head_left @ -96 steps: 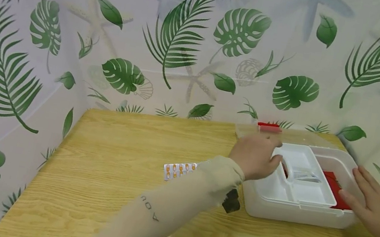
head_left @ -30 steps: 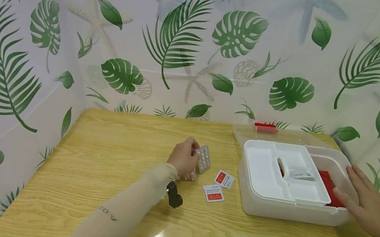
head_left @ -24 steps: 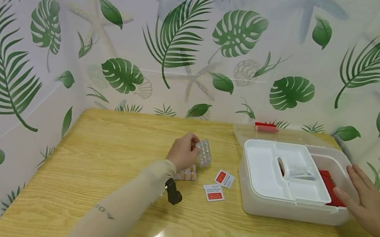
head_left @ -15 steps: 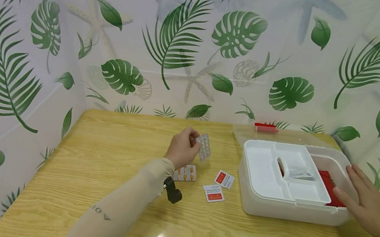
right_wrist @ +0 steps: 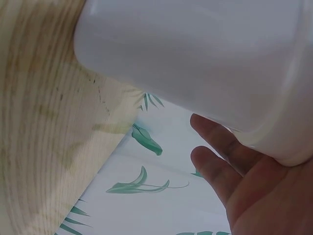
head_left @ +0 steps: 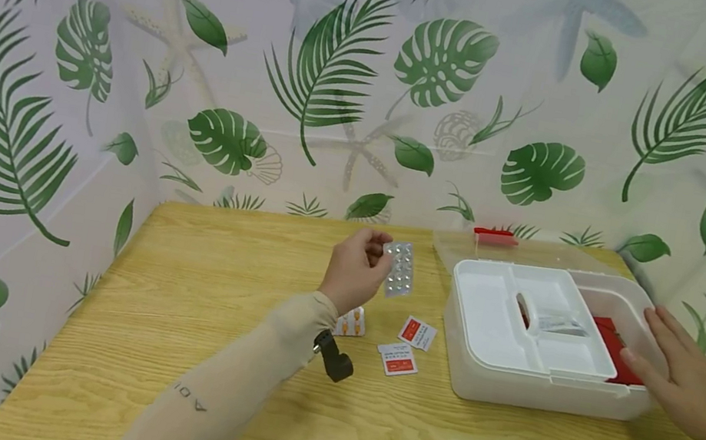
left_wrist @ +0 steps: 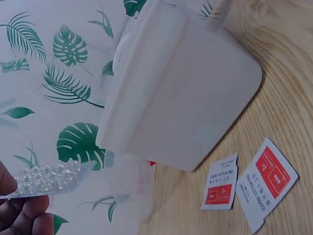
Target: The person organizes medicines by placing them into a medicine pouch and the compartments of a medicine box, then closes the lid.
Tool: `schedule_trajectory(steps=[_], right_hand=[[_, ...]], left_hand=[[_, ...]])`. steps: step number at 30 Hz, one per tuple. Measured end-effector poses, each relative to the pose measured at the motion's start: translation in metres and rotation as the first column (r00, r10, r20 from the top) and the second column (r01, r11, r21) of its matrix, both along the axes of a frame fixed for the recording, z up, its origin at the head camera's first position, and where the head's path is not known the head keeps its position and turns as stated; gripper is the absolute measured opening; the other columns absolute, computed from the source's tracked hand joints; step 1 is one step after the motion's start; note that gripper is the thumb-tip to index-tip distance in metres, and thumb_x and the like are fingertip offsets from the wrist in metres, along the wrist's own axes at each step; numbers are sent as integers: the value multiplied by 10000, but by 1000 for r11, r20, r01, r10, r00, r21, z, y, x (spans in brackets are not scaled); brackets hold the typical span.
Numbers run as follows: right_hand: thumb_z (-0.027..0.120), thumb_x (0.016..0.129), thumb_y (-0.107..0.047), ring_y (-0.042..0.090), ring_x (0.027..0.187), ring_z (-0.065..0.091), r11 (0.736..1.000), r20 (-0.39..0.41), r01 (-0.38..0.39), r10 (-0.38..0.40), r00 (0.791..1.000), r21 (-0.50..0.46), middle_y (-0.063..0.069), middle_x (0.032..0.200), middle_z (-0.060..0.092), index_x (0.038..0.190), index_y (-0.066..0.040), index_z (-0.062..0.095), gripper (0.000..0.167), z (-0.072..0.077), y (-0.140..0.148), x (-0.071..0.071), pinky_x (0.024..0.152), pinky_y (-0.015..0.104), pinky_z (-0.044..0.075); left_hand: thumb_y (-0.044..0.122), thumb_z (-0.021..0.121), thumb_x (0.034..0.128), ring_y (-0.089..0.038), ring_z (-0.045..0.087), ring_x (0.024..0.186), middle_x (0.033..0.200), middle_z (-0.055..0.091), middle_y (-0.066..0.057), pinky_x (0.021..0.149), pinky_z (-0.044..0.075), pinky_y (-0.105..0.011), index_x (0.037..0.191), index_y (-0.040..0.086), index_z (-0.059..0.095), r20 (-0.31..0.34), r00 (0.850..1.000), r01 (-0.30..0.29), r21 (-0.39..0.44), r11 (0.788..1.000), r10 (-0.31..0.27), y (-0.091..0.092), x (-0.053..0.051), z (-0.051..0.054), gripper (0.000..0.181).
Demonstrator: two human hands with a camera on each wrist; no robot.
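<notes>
My left hand (head_left: 355, 267) pinches a silver blister pack (head_left: 400, 269) by its left edge, raised above the table. In the left wrist view the blister pack (left_wrist: 49, 178) shows its clear bubbles, with the thumb over it and curled fingers below. Under that hand lies a second blister pack with orange capsules (head_left: 350, 322), partly hidden by the wrist. My right hand (head_left: 695, 374) rests with straight fingers on the right rim of the white plastic box (head_left: 535, 390). The right wrist view shows that hand (right_wrist: 259, 191) against the box's side wall.
Two red-and-white pad sachets (head_left: 417, 333) lie left of the box. Inside the box sit a white divided tray with a handle (head_left: 485, 312), clear packets (head_left: 560, 322) and a red item (head_left: 612, 349). A clear lid with a red latch (head_left: 496, 237) is folded back behind.
My left hand has come from the box to the blister packs and lifted the silver one up and slightly right. Two sachets, hidden by the arm at first, now show. The right hand stays at the rim.
</notes>
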State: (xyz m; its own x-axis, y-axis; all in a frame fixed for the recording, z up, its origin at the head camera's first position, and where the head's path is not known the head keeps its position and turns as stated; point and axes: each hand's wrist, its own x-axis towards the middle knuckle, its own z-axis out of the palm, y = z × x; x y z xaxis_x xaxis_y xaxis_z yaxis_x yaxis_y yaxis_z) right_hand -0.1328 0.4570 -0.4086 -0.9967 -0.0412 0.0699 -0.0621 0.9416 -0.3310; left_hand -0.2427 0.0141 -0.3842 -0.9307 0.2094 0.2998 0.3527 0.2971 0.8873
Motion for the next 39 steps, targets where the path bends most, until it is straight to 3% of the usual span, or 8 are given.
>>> schedule_trajectory(steps=[5, 9, 18, 23, 27, 33, 39], right_hand=[[511, 969, -432, 539, 1380, 43, 1000, -2, -1, 1, 1000, -8, 210, 1580, -64, 1537, -85, 2, 838, 1, 1, 0, 934, 782, 142], [517, 966, -433, 544, 1377, 45, 1000, 2, -2, 2, 1000, -10, 208, 1580, -67, 1538, -89, 3, 842, 0, 2, 0, 921, 789, 150], [517, 968, -430, 523, 1390, 28, 1000, -3, 1, -1, 1000, -20, 206, 1582, -64, 1539, -92, 8, 836, -3, 4, 2, 944, 784, 123], [510, 968, -439, 515, 1395, 34, 999, -2, 4, -4, 1000, -32, 195, 1586, -60, 1543, -111, 12, 829, -2, 3, 2, 953, 780, 126], [514, 967, -435, 516, 1394, 41, 999, -6, 1, -2, 1000, -32, 196, 1586, -53, 1543, -112, 14, 828, 0, 1, 1, 951, 779, 131], [513, 964, -438, 516, 1394, 37, 1000, -8, 4, -4, 1000, -24, 206, 1583, -50, 1542, -103, 20, 830, -1, -1, 1, 947, 779, 128], [516, 964, -429, 512, 1396, 28, 1000, -10, 5, -6, 1000, -24, 214, 1581, -47, 1541, -97, 23, 828, -2, 0, 2, 957, 773, 112]], left_hand=[[60, 604, 908, -111, 576, 709, 842, 618, -25, 630, 489, -221, 1137, 65, 631, -61, 998, 5, 34, 999, -3, 15, 3, 14, 231], [60, 640, 892, -86, 590, 718, 851, 627, -21, 636, 508, -196, 1059, 44, 650, -91, 996, 15, 44, 999, -11, 28, 3, 23, 168], [80, 675, 890, -72, 571, 725, 846, 635, 2, 643, 493, -165, 946, 77, 646, -151, 988, 32, 23, 999, -28, 64, 1, 40, 63], [97, 672, 901, -64, 560, 703, 833, 640, 28, 627, 481, -148, 950, 91, 676, -165, 983, 72, -22, 997, -75, 80, -1, 51, 50], [128, 682, 900, -37, 570, 703, 821, 643, 57, 625, 482, -126, 927, 101, 695, -113, 990, 78, -65, 995, -85, 93, -2, 60, 41], [224, 702, 891, 5, 564, 661, 751, 626, 105, 581, 457, -100, 876, 159, 688, -58, 997, 29, -198, 980, -41, 119, -4, 66, 68], [262, 701, 889, 13, 522, 634, 697, 578, 144, 560, 415, -99, 811, 202, 663, -69, 997, -54, -320, 946, 34, 148, -1, 60, 106]])
